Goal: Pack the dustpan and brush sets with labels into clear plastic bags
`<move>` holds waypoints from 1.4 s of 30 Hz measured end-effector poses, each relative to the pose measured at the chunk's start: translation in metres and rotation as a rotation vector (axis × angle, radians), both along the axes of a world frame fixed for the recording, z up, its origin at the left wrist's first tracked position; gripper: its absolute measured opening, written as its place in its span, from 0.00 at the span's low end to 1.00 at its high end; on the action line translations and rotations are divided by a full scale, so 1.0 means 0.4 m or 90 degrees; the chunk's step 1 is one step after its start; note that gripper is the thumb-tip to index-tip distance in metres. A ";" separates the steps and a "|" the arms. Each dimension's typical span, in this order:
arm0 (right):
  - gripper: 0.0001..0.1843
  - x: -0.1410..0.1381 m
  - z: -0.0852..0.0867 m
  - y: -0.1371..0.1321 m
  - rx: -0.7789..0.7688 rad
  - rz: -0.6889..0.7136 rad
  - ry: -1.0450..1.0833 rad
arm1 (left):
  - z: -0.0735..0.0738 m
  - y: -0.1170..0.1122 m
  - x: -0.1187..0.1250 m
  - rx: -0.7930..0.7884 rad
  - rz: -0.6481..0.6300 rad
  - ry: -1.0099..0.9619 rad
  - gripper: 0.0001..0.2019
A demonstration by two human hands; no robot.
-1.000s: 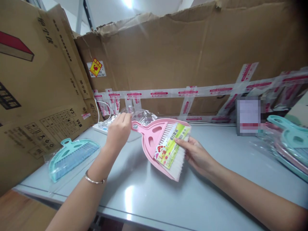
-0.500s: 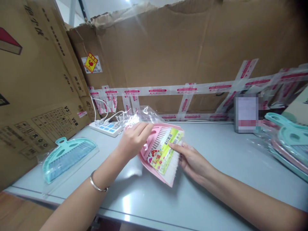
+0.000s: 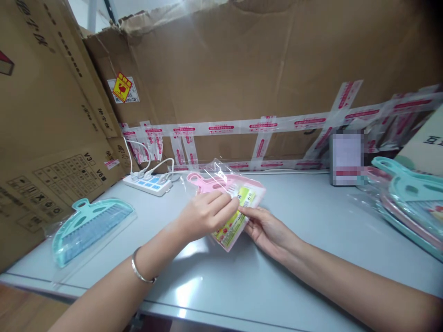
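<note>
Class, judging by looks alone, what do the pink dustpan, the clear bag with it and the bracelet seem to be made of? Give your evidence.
Pink dustpan: probably moulded plastic, smooth, with even colour and rounded handle edges.
Clear bag: thin, glossy plastic film, judging by its see-through creases and bright glints.
Bracelet: likely polished, silver-coloured metal, from its shine; which metal is unclear.

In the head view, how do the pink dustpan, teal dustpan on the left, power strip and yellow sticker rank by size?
1. Pink dustpan and teal dustpan: too alike to rank; the left hand covers part of the pink one.
2. Power strip.
3. Yellow sticker.
</note>
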State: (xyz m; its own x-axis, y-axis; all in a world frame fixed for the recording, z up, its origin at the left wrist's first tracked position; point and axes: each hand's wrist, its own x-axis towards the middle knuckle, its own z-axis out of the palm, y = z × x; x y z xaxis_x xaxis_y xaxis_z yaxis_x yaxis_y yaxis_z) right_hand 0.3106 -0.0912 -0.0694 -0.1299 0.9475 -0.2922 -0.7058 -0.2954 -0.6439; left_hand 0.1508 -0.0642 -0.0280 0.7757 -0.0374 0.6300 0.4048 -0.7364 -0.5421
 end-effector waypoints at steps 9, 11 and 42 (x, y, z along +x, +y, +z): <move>0.14 0.008 0.029 0.007 0.004 -0.105 0.070 | -0.020 -0.007 0.012 -0.139 -0.065 -0.115 0.11; 0.15 0.013 0.040 0.009 0.008 -0.128 0.075 | -0.025 0.012 -0.002 -0.216 -0.044 -0.332 0.17; 0.03 0.119 0.082 0.062 0.083 0.095 -0.197 | -0.086 0.018 0.046 -1.260 -0.230 -0.744 0.27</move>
State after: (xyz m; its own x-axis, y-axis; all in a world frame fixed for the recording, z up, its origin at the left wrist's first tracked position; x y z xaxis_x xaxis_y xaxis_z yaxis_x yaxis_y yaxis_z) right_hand 0.3582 -0.0663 -0.0366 -0.1945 0.9566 -0.2171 -0.4264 -0.2818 -0.8595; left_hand 0.1691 -0.0570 -0.0622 0.2931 0.9537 0.0679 -0.3202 0.0310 0.9469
